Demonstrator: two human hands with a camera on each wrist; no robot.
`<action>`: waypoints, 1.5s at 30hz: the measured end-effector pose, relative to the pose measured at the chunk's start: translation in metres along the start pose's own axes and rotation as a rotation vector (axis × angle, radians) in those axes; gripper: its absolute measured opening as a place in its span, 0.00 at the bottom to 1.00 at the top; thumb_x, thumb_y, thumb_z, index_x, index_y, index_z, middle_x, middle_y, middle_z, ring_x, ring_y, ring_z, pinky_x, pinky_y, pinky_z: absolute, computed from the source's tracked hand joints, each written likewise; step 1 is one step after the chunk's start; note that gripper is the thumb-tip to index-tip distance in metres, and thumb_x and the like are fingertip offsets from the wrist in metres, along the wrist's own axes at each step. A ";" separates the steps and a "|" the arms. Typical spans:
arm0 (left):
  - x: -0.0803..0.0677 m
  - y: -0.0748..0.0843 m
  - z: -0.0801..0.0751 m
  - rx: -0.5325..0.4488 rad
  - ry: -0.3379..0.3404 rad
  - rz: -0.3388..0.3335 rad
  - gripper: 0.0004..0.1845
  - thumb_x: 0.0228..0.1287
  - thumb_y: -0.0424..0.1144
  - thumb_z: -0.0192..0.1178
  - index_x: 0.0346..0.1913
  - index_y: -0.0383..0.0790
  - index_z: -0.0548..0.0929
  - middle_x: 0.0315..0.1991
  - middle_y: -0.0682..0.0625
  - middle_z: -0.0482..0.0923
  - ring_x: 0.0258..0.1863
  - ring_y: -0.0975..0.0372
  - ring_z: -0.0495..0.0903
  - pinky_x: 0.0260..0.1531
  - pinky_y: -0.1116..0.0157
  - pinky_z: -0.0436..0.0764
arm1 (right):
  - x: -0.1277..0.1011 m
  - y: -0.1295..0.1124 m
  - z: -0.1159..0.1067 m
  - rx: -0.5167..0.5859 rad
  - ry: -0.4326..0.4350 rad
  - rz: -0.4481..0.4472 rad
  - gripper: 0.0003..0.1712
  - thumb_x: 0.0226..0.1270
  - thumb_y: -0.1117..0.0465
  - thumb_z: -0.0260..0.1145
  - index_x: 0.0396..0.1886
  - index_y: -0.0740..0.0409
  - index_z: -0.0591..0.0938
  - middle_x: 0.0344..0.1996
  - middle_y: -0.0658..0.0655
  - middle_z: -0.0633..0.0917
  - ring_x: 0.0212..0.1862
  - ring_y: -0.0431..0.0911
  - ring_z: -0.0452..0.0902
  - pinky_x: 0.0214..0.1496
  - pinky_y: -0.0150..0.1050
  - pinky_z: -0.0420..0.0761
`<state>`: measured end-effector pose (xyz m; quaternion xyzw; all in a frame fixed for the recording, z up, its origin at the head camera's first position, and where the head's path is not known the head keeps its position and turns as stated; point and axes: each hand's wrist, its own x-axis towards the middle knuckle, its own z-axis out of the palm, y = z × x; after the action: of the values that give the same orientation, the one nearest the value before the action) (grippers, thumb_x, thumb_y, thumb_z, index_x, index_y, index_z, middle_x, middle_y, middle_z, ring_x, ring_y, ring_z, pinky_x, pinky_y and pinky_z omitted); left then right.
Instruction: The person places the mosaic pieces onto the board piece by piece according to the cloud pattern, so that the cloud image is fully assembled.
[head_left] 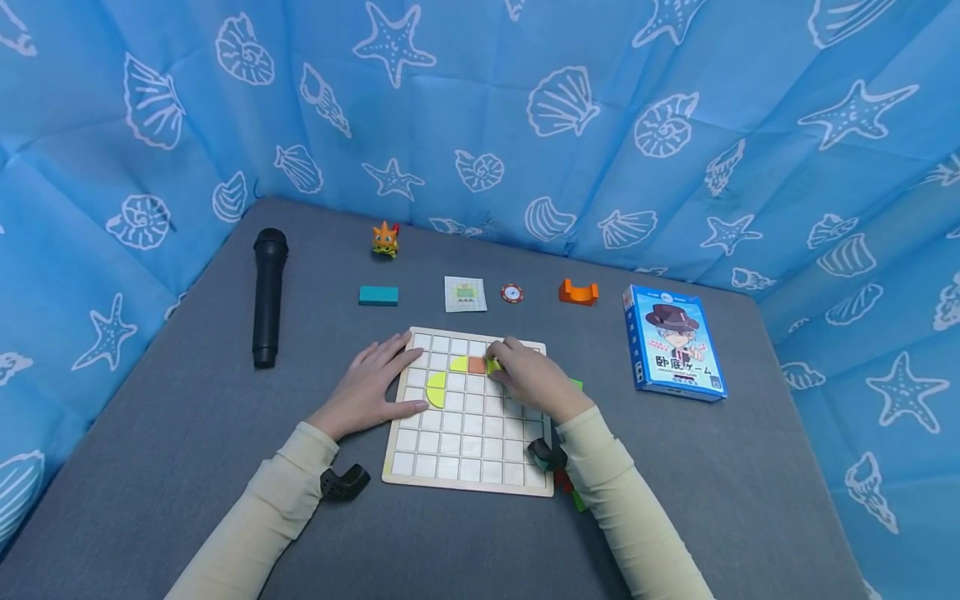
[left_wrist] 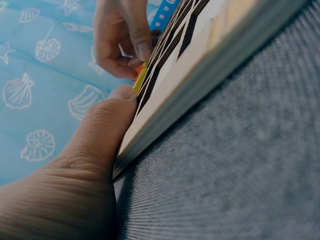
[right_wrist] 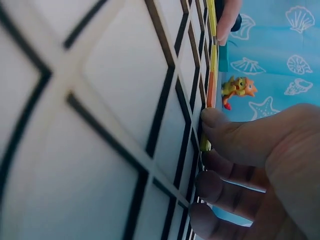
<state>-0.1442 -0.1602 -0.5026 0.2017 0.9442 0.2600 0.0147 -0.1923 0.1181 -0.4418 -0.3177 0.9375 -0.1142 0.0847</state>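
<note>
Cream sleeves cross grey tabletop, blue seashell curtain behind; left hand flat, steadying grid board; right hand seemingly pinches yellow piece.

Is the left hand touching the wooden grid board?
Touching. In the left wrist view the left hand lays its thumb against the edge of the wooden grid board; the head view agrees.

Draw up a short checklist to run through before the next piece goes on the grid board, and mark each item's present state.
1. Board flat on the table: ok.
2. Left hand steadying the board's left edge: ok.
3. Right hand pinching the yellow-green piece: ok.
4. That piece seated square in its cell: cannot tell, fingers cover it.
5. Orange square lying beside it in the same row: ok.
6. Pattern card in view behind the board: ok.
</note>
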 end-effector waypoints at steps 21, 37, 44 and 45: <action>0.003 -0.004 -0.005 0.001 -0.006 0.017 0.47 0.56 0.69 0.57 0.74 0.49 0.60 0.77 0.48 0.45 0.76 0.54 0.47 0.73 0.49 0.45 | -0.105 0.053 -0.046 0.068 -0.027 0.262 0.16 0.67 0.59 0.64 0.52 0.59 0.79 0.43 0.56 0.82 0.40 0.46 0.79 0.41 0.45 0.82; 0.001 0.001 -0.001 -0.005 -0.014 -0.005 0.47 0.55 0.71 0.56 0.74 0.50 0.61 0.77 0.50 0.45 0.76 0.55 0.47 0.73 0.49 0.46 | -0.147 0.063 -0.027 0.106 -0.086 0.242 0.14 0.62 0.64 0.68 0.48 0.58 0.80 0.33 0.49 0.79 0.32 0.40 0.70 0.33 0.37 0.75; 0.002 0.000 -0.001 0.003 -0.017 -0.011 0.48 0.55 0.72 0.55 0.73 0.50 0.61 0.77 0.50 0.45 0.76 0.55 0.46 0.73 0.49 0.45 | -0.141 0.065 -0.019 0.093 -0.039 0.285 0.13 0.63 0.60 0.68 0.45 0.58 0.80 0.35 0.52 0.78 0.35 0.43 0.71 0.36 0.41 0.77; 0.002 0.000 -0.001 0.003 -0.018 -0.012 0.48 0.55 0.72 0.55 0.73 0.50 0.61 0.77 0.50 0.44 0.76 0.55 0.46 0.73 0.49 0.45 | -0.141 0.065 -0.018 0.082 -0.026 0.294 0.14 0.63 0.59 0.68 0.46 0.59 0.80 0.38 0.53 0.78 0.37 0.44 0.72 0.39 0.43 0.79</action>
<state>-0.1458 -0.1597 -0.5016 0.1984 0.9456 0.2567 0.0244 -0.1233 0.2578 -0.4300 -0.1749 0.9672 -0.1347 0.1255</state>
